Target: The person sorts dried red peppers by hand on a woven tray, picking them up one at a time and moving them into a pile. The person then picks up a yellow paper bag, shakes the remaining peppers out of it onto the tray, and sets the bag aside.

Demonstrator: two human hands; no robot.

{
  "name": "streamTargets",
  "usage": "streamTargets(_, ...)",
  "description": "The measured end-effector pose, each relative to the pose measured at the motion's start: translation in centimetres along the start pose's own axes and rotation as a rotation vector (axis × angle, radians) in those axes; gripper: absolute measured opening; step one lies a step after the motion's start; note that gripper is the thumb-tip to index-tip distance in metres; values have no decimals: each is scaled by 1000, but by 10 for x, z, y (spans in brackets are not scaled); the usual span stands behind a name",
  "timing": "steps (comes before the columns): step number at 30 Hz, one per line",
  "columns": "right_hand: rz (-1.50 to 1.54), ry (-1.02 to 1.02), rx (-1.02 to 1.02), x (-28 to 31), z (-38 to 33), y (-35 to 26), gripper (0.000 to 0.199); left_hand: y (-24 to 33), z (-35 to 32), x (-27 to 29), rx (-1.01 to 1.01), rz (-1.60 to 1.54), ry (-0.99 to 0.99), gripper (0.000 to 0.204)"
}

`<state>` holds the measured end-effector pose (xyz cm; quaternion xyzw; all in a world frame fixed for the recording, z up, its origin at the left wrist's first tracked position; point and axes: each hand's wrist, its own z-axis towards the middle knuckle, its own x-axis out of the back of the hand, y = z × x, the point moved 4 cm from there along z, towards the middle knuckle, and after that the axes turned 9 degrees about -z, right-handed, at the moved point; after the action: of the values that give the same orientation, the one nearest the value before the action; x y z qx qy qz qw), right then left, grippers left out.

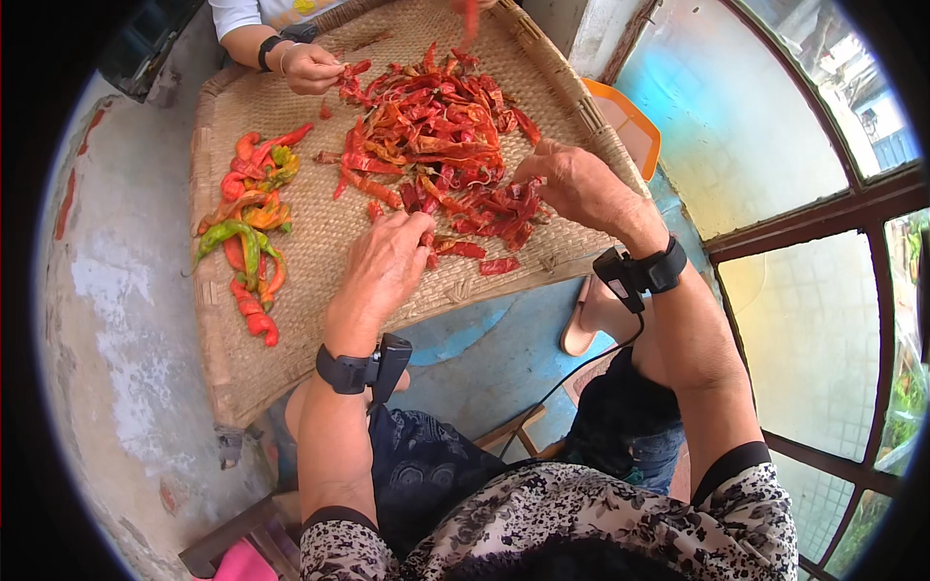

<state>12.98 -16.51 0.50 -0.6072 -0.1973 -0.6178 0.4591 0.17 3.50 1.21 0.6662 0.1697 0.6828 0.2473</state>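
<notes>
We sit before a wide, shallow tray of tan woven cane (pixel 310 208), on which a loose heap of wrinkled, dried red peppers (pixel 426 131) lies around the middle and stretches toward the near rim. Our left hand (pixel 380 259) is palm down at the near left edge of the heap, its fingers bent among the red pieces; the fingertips are partly hidden, so we cannot tell whether it grips one. Our right hand (pixel 586 191) comes in from the right with its fingers curled at the heap's right edge, right by a dark red dried pepper, and we cannot tell whether it is pinching it. On each wrist we wear a black strap with a small black box (pixel 391 364). A short, flat red pepper piece (pixel 499 265) lies by itself near the rim closest to us. Well to the left of the heap, we have a row of glossy, twisted peppers in red, orange and green (pixel 254 232). Across from us, a co-worker's hand (pixel 310 70) holds its thumb and fingertips together at the heap's far left edge. Beyond the right rim we see an orange-edged container (pixel 654 136) beside a brown-framed, frosted window (pixel 775 145).
</notes>
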Motion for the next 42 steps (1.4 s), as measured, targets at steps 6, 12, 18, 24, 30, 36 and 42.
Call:
streamTargets(6, -106, -146, 3, -17, 0, -3, 15, 6, 1, -8, -98, 55, 1, 22)
streamTargets(12, 348, 68, -97, 23, 4, 7, 10, 5, 3, -9, -74, 62, 1, 15)
streamTargets(18, 726, 492, -443, 49, -2, 66, 16, 8, 4, -5, -103, 14, 76, 10)
streamTargets(24, -407, 540, -459, 47, -3, 67, 31, 10, 6, -5, -72, -50, 142, 16)
streamTargets(30, -329, -121, -114, -21, 9, -7, 14, 7, 5, -5, -54, -106, 251, 22)
streamTargets(36, -287, -14, -65, -20, 11, -14, 5, 7, 4, -5, -55, -71, 231, 20)
streamTargets(42, -114, 112, -47, 6, 10, -5, 6, 9, 7, -2, -70, -87, 259, 23)
